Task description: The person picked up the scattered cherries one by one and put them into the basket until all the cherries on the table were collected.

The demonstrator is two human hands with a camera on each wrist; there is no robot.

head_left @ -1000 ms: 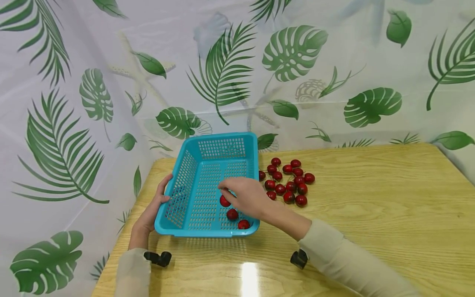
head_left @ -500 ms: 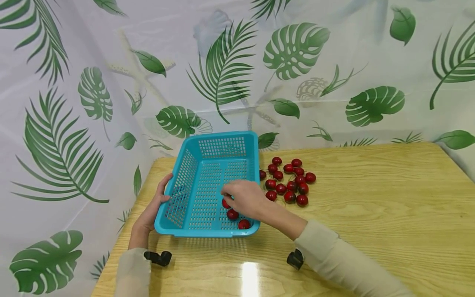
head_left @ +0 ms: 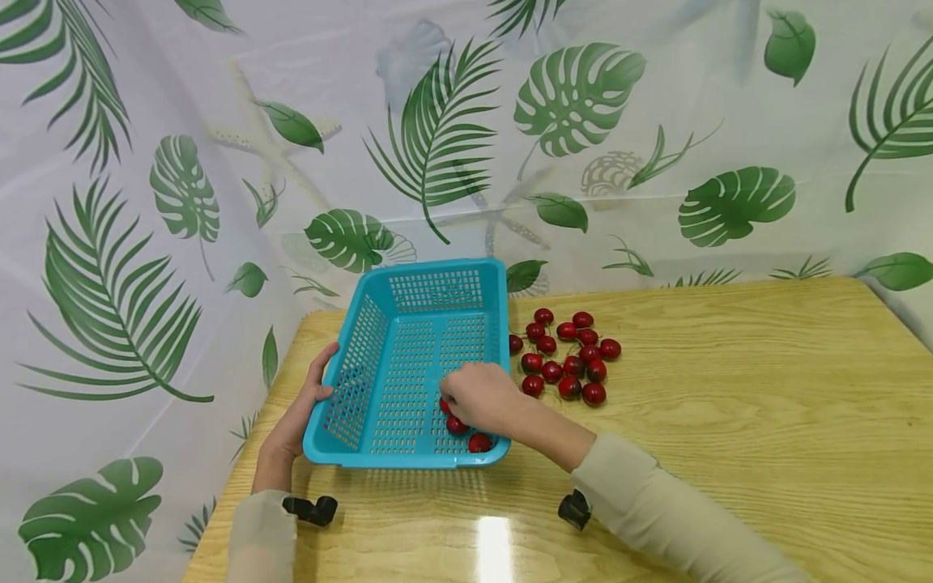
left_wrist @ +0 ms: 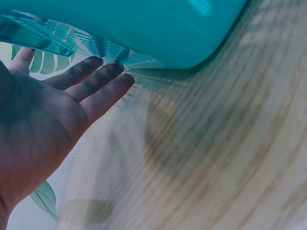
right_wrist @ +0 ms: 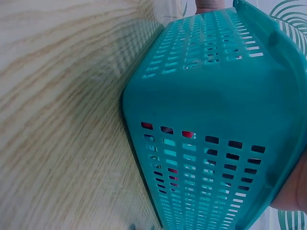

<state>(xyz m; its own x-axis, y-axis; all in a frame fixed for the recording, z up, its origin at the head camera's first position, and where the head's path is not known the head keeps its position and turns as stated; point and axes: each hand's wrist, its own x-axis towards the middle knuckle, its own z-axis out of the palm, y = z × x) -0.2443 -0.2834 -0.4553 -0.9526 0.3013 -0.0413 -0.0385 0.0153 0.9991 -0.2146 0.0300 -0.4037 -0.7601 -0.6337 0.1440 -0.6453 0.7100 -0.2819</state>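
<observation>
While the left hand [head_left: 297, 414], fingers spread, touches a turquoise perforated plastic basket [head_left: 394, 460] near the wooden table's [head_left: 743, 397] left edge, the right hand [head_left: 477, 395] pinches a round red cherry [head_left: 444, 406] inside; right rim [head_left: 501, 295] partly overlaps loose cherries [head_left: 573, 367] outside.

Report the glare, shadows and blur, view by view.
Head: white glare on the table at bottom centre, basket fairly sharp; left wrist: left hand dim, with soft, smeary table grain beyond; right wrist: table shaded beside the basket.
</observation>
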